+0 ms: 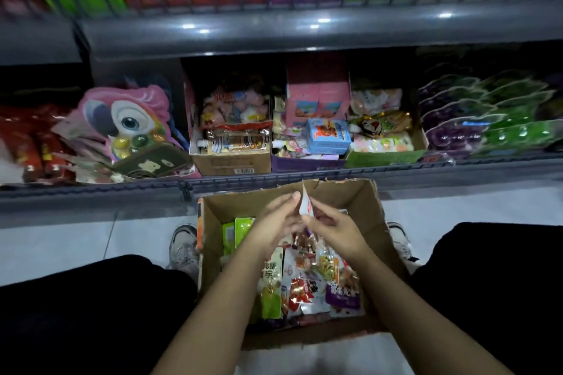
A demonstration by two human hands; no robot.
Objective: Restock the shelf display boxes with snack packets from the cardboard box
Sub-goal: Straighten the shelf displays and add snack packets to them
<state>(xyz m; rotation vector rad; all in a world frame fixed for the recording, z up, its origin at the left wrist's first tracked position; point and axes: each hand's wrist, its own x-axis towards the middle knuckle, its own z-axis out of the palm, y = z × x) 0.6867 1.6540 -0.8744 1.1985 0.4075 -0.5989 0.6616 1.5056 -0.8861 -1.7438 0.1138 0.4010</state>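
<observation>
From the head camera, we see our two hands meet over the cardboard box [359,207] on the floor. Our left hand [275,221] and our right hand [330,230] hold one small white and red snack packet [305,203] between them. The fingers of both hands pinch it, and it stands up on its edge, tip pointing up. We think we hold it with both hands to turn it the right way before it goes up to the shelf.

Just under the grip lies a pile of snack packets [304,280], many colors, loose in the box. The green ones [240,233] stand to the left of the grip, against the box wall.

Above and beyond the grip sit the display boxes on the low shelf: a brown one [231,163], a purple one [304,164] and a green one [384,157]. All look quite full, so room is tight.

The far box wall has a torn top edge right behind the grip. A dark shelf rail [426,172] runs past it. We must lift over both. The shelf above hangs low, so we judge there is not much room to lift high.
</observation>
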